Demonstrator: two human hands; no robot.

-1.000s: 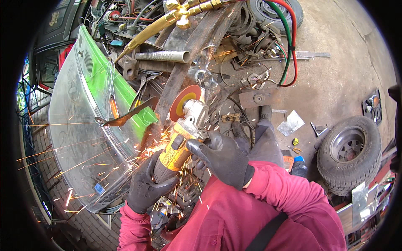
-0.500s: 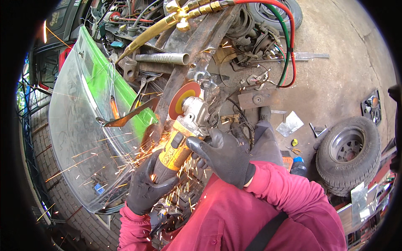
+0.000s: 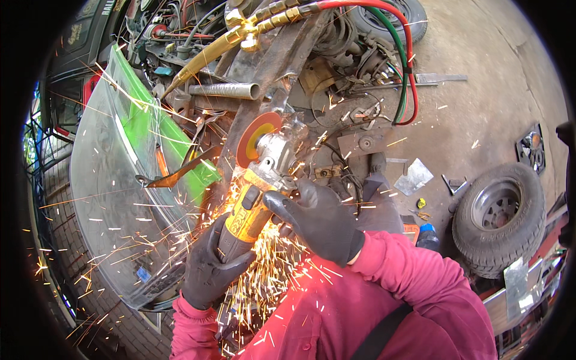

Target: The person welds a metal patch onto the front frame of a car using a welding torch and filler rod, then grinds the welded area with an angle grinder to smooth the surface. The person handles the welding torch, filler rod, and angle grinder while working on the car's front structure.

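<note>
A yellow angle grinder [image 3: 249,207] with a red and yellow disc [image 3: 258,139] is in both my black-gloved hands. My left hand [image 3: 211,264] wraps round the dark rear end of its body. Up by the metal gear head, my right hand [image 3: 321,219] is closed at the grinder's side; what its fingers grip there is partly hidden. The disc meets a rusty metal beam [image 3: 255,108], though the exact contact spot is hidden. Bright sparks [image 3: 264,273] pour down towards my body and fly off to the left.
A brass cutting torch [image 3: 210,57] with red and green hoses [image 3: 411,60] lies across the top. A metal tube [image 3: 225,90] rests below it. On the left are a green panel [image 3: 141,114] and a windscreen [image 3: 114,204]. A wheel [image 3: 498,213] lies on the right floor.
The sparks have grown denser, spreading wider below the grinder and to the left. My hands and the grinder have shifted only slightly left in the picture, with the whole scene.
</note>
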